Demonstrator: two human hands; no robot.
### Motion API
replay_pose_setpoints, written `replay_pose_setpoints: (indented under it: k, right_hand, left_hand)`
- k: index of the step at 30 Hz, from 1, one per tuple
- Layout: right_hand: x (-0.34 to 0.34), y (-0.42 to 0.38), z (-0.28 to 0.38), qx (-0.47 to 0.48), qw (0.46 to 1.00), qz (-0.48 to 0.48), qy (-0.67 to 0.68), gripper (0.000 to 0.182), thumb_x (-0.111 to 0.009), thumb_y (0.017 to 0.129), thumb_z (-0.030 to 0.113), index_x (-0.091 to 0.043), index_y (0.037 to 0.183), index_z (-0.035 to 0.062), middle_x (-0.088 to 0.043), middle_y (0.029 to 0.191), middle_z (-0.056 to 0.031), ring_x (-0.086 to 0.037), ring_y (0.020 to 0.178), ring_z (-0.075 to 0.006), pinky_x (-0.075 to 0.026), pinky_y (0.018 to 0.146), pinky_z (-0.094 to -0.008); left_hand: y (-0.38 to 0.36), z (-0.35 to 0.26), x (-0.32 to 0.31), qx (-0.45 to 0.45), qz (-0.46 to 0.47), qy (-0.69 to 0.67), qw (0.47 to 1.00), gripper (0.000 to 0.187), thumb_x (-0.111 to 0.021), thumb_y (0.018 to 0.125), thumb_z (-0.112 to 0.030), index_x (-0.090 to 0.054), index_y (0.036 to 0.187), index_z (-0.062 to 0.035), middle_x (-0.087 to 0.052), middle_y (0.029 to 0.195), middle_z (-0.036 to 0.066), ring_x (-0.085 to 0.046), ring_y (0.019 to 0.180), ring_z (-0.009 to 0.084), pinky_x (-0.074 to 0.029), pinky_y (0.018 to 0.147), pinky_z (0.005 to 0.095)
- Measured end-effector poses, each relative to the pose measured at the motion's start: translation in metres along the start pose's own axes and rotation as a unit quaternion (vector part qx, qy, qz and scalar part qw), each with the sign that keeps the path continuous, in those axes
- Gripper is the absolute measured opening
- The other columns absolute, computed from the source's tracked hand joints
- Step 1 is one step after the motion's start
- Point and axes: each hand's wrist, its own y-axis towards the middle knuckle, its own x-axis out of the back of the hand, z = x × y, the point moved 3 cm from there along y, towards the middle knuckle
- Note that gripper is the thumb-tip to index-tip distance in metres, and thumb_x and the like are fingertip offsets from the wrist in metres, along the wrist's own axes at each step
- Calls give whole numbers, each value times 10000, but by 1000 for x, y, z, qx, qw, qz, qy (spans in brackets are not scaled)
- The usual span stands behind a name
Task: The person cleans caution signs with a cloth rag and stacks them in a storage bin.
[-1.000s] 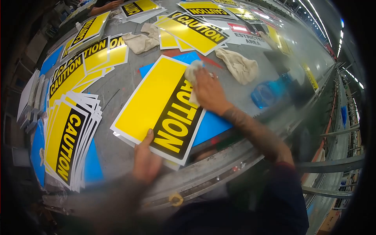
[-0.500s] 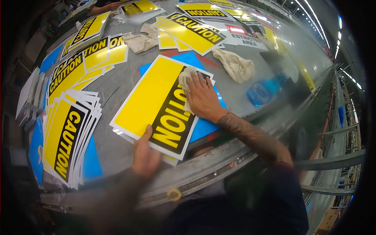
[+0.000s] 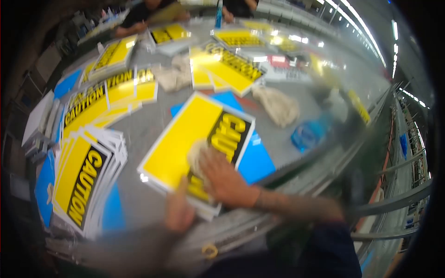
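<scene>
A yellow and black CAUTION sign (image 3: 183, 134) lies tilted in front of me, with at least one more sheet under its lower edge. My left hand (image 3: 180, 211) grips its near edge, thumb on top and fingers hidden beneath. My right hand (image 3: 227, 178) presses a pale cloth (image 3: 196, 156) flat against the sign, near its middle and over part of the lettering. A blue sheet (image 3: 257, 160) shows under the sign on the right. Both hands are somewhat blurred.
Fanned CAUTION signs (image 3: 74, 185) lie at the left, with more stacks behind. Loose cloths (image 3: 278, 106) and a bottle of blue liquid (image 3: 307, 135) lie at the right. Other people's arms (image 3: 132, 28) show across the table. A metal rail (image 3: 250, 227) runs along the near edge.
My right hand and the cloth have slid from the sign's upper right down toward its near middle, uncovering the first letters. My left hand still holds the near edge. The camera view has shifted.
</scene>
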Motion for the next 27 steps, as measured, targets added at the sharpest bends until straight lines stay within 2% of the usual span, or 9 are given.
replay_pose_setpoints:
  k: [4,6,8,11,13,16,22,24,27]
  right_hand:
    - [12,4,-19,11,1000,-6,4,669,-589,1037,368,-455,1557,-30,-325,1685,-289,-281,1586,-465,-279,1252,-620]
    - [25,18,-69,-9,980,20,-198,604,-552,1056,355,-501,1524,-24,-383,1663,-258,-318,1570,-448,-281,1248,-622]
    - [18,29,-134,-130,974,-104,-155,607,-584,1040,346,-520,1485,-62,-469,1592,-295,-365,1541,-459,-283,1252,-611]
    - [4,29,-111,-103,988,-103,-54,665,-582,1052,380,-487,1486,-114,-458,1574,-344,-375,1529,-482,-258,1276,-583]
    - [0,15,-27,1,997,-45,58,666,-599,1054,332,-450,1498,-140,-452,1560,-371,-382,1524,-485,-242,1289,-571]
    - [13,22,-17,32,973,40,227,631,-568,1084,324,-431,1561,-66,-424,1632,-292,-383,1544,-430,-282,1288,-483]
    - [-2,66,-120,22,985,-45,-163,533,-539,1078,238,-489,1513,-67,-458,1612,-281,-445,1508,-413,-311,1277,-484]
    - [-6,65,-65,83,991,-79,65,473,-539,1067,234,-573,1416,-82,-530,1533,-290,-507,1445,-418,-390,1212,-529]
    - [-6,83,-75,135,989,-62,14,495,-580,1029,184,-546,1461,-56,-512,1567,-271,-471,1485,-413,-337,1260,-504]
  left_hand:
    - [15,6,19,-19,-21,58,998,414,-607,1071,-48,-508,1473,-55,-615,1430,108,-611,1308,271,-498,1136,462]
    - [17,7,24,-22,-34,72,997,404,-632,1052,-25,-525,1441,-45,-632,1395,114,-627,1283,274,-514,1120,461]
    - [12,6,17,-17,-38,67,997,410,-636,1050,-23,-517,1442,-41,-627,1402,118,-625,1287,279,-512,1125,463]
    - [18,9,25,-49,-22,112,992,346,-644,1070,-169,-562,1385,-54,-664,1108,102,-600,787,197,-477,665,359]
    - [17,10,20,-56,-17,80,995,338,-629,1088,-201,-567,1383,-47,-676,1085,114,-646,738,187,-535,615,338]
    - [13,1,7,-51,2,27,998,402,-600,1093,-112,-514,1471,-8,-624,1393,148,-640,1225,272,-512,1092,420]
    - [5,-5,-5,-41,-18,57,997,353,-602,1079,-83,-537,1408,27,-653,1329,130,-653,1197,262,-529,1041,400]
    - [11,-4,2,-53,-12,55,997,362,-607,1068,-55,-535,1417,13,-645,1349,141,-653,1207,265,-538,1034,405]
    - [9,-6,2,-38,-35,46,998,353,-619,1060,-45,-543,1400,12,-656,1329,145,-666,1194,275,-541,1039,417]
